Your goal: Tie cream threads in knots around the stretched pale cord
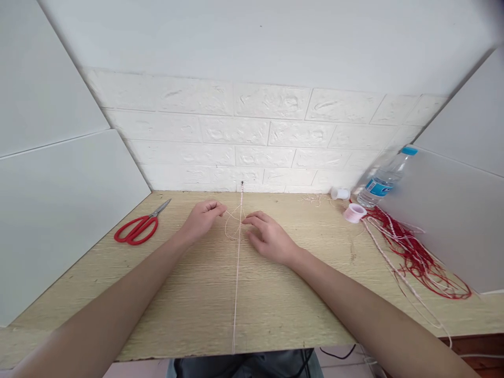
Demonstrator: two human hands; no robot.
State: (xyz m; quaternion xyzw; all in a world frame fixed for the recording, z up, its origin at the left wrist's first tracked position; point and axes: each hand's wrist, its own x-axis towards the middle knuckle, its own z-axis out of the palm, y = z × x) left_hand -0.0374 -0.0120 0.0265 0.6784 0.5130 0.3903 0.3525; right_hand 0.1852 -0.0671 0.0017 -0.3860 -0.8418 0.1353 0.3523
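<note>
A thin pale pink cord runs straight down the middle of the wooden table from a small nail at the back wall to the front edge. My left hand pinches a loose strand of the cord just left of the line, and a small loop hangs between my hands. My right hand rests on the table just right of the cord, its fingertips touching the strand near the loop.
Red scissors lie at the back left. A pink thread spool, a small white spool, a water bottle and a tangle of red and pink cords sit at the back right. White panels wall both sides.
</note>
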